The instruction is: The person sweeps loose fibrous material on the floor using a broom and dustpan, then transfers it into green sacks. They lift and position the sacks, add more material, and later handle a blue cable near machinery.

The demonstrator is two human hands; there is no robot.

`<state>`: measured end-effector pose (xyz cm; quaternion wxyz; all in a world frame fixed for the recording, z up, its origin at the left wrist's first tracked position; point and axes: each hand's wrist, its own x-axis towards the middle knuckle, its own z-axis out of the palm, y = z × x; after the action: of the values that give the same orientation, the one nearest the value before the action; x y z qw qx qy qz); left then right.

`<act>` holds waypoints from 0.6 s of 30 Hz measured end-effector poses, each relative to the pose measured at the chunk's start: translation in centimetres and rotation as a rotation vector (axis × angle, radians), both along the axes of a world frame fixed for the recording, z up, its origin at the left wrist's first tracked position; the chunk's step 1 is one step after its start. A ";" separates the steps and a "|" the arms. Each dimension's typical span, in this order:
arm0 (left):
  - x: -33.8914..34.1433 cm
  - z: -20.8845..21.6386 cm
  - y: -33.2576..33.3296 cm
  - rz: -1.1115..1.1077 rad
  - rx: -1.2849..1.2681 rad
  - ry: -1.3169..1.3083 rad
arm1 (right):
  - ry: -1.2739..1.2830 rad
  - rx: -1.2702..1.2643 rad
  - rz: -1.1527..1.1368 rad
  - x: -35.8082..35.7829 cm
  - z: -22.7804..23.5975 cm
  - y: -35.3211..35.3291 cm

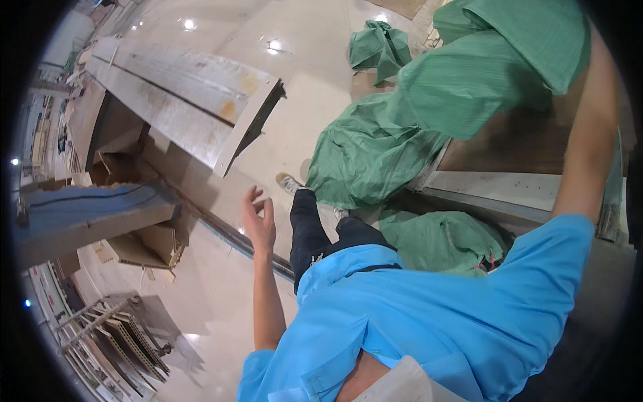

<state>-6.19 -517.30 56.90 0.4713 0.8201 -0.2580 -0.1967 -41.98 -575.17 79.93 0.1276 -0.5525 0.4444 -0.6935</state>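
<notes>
My left hand (259, 218) hangs in the air in front of me, its fingers loosely bent and apart, with nothing in it. Below it lies the pale floor. My right arm reaches far out to the upper right; the hand itself is lost at the dark rim beside a raised green woven plastic sack (529, 40). Whether that hand grips the sack cannot be seen. A crumpled green sack (375, 151) spreads over the floor by my feet, and another green bundle (442, 241) lies close to my right side.
A long metal-topped bench (181, 84) stands ahead to the left. Nearer on the left are a blue-topped ledge (94, 204), an open cardboard box (147, 248) and a rack of panels (110, 342). A brown board with a white metal frame (495, 187) is at my right. A small green sack (380, 50) lies farther off.
</notes>
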 end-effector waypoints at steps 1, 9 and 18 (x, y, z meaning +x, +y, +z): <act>-0.7 -1.3 2.8 0.032 0.041 0.076 | 0.036 0.001 -0.004 0.0 0.7 0.2; -6.2 -14.0 25.7 0.348 0.250 0.242 | 0.210 -0.197 -0.101 1.0 4.7 6.8; -11.6 -22.9 43.0 0.617 0.143 0.846 | 0.402 -0.038 -0.178 0.4 5.4 13.1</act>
<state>-17.75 -474.31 34.01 0.5132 0.7368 0.2222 -0.3800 -41.59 -562.04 85.29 -0.0358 -0.6404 0.4949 -0.5863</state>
